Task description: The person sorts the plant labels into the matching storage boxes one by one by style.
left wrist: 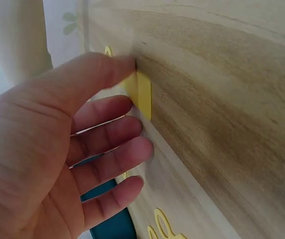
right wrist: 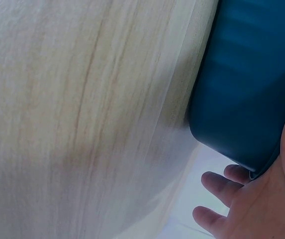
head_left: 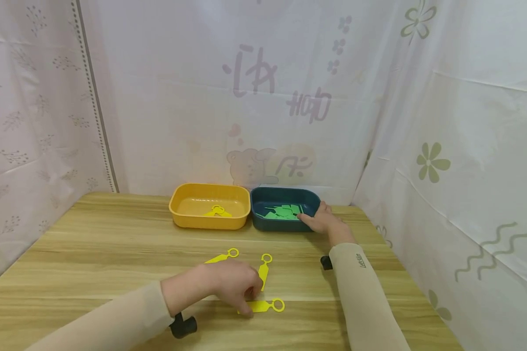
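Note:
My left hand (head_left: 234, 282) reaches down over a flat yellow tag with a ring end (head_left: 261, 306). In the left wrist view the thumb and index finger are at opposite sides of the tag's broad end (left wrist: 143, 94), which lies on the table; the other fingers are loosely bent. Another yellow tag (head_left: 264, 273) lies just beyond the fingers, and a third yellow tag (head_left: 221, 256) is partly hidden behind this hand. My right hand (head_left: 322, 220) rests at the right corner of a dark teal box (head_left: 274, 225), thumb over the rim and fingers spread loosely outside its end.
Several green flat pieces (head_left: 283, 212) lie inside the teal box. Beside it on the left stands a yellow box (head_left: 208, 223) with yellow tags (head_left: 218, 211) in it. Both stand near the back edge of the wooden table (head_left: 114, 243); patterned curtains (head_left: 180, 122) hang behind and at the sides.

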The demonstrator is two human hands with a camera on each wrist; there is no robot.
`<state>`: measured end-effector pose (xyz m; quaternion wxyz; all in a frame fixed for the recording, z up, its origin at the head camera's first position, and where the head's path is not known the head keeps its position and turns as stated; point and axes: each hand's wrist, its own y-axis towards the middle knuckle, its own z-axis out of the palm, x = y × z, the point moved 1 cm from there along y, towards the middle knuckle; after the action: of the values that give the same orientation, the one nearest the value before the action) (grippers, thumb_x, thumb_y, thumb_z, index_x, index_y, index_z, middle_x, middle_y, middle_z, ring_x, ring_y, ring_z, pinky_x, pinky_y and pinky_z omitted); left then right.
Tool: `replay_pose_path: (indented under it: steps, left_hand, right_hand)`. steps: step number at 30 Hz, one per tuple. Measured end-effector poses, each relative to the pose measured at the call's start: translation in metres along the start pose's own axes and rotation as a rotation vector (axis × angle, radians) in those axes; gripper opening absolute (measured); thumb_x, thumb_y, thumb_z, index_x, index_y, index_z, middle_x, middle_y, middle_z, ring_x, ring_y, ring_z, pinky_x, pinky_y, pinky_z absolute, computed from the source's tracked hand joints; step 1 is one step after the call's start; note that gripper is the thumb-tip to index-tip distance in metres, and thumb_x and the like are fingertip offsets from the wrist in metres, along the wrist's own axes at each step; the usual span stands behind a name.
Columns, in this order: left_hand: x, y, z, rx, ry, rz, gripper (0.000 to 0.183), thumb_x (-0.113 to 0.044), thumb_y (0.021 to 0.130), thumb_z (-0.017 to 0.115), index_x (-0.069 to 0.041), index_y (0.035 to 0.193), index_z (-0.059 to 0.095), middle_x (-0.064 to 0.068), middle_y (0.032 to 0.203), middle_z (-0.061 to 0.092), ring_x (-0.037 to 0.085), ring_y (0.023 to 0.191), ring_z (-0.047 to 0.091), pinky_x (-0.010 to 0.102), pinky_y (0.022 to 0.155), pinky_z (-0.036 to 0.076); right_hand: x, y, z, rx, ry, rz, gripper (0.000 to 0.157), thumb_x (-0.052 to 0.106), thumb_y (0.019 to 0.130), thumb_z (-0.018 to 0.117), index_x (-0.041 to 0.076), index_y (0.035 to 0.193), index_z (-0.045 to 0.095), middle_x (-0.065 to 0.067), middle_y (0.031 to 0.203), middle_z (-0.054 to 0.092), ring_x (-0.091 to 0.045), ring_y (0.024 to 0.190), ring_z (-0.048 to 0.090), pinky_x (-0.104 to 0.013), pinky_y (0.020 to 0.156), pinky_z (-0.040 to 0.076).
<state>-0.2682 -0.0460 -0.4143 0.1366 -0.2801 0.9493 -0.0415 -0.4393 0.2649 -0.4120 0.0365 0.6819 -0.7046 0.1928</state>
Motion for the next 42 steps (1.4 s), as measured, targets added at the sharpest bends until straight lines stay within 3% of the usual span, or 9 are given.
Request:
replay_pose_path:
  steps: [5, 18, 29, 34, 42]
  left_hand:
    - [-0.001, 0.002, 0.001, -0.006, 0.009, -0.005, 0.016, -0.029, 0.087, 0.091, -0.024, 0.092, 0.077, -0.016, 0.08, 0.059, 0.002, 0.073, 0.051, 0.018, 0.066, 0.042]
    - [-0.003, 0.004, 0.002, 0.002, -0.013, -0.013, 0.025, -0.022, 0.083, 0.092, -0.026, 0.088, 0.067, -0.016, 0.08, 0.055, 0.002, 0.072, 0.049, 0.019, 0.061, 0.038]
    - [0.0, 0.002, -0.008, 0.027, -0.119, 0.017, 0.025, -0.004, 0.088, 0.087, -0.023, 0.099, 0.074, -0.012, 0.086, 0.063, 0.002, 0.079, 0.054, 0.017, 0.075, 0.048]
    - [0.003, 0.003, -0.015, -0.012, -0.151, 0.048, 0.019, -0.004, 0.093, 0.081, -0.02, 0.102, 0.076, -0.01, 0.089, 0.067, 0.0, 0.08, 0.056, 0.016, 0.075, 0.05]
    - [0.012, 0.003, -0.028, -0.164, -0.241, 0.103, 0.015, -0.004, 0.099, 0.075, -0.015, 0.11, 0.075, -0.006, 0.098, 0.07, 0.004, 0.086, 0.061, 0.016, 0.081, 0.053]
  right_hand:
    - [-0.001, 0.002, 0.001, 0.003, -0.005, 0.003, 0.124, 0.078, 0.104, 0.045, -0.009, 0.17, -0.014, -0.036, 0.18, -0.004, -0.065, 0.163, 0.013, -0.078, 0.13, 0.015]
    - [0.0, 0.001, 0.003, -0.002, 0.002, -0.002, 0.124, 0.077, 0.103, 0.046, -0.009, 0.17, -0.014, -0.036, 0.18, -0.004, -0.064, 0.163, 0.014, -0.079, 0.13, 0.016]
    - [-0.001, 0.0, 0.002, -0.003, 0.008, -0.008, 0.125, 0.077, 0.103, 0.045, -0.009, 0.169, -0.015, -0.036, 0.18, -0.004, -0.064, 0.163, 0.014, -0.078, 0.13, 0.016]
    - [-0.002, 0.002, 0.003, -0.013, -0.001, -0.01, 0.125, 0.078, 0.103, 0.046, -0.009, 0.17, -0.013, -0.037, 0.18, -0.003, -0.065, 0.162, 0.016, -0.079, 0.129, 0.018]
    - [-0.004, 0.005, 0.005, -0.019, -0.004, -0.006, 0.125, 0.078, 0.102, 0.046, -0.009, 0.17, -0.012, -0.036, 0.18, -0.002, -0.065, 0.161, 0.018, -0.079, 0.129, 0.019]
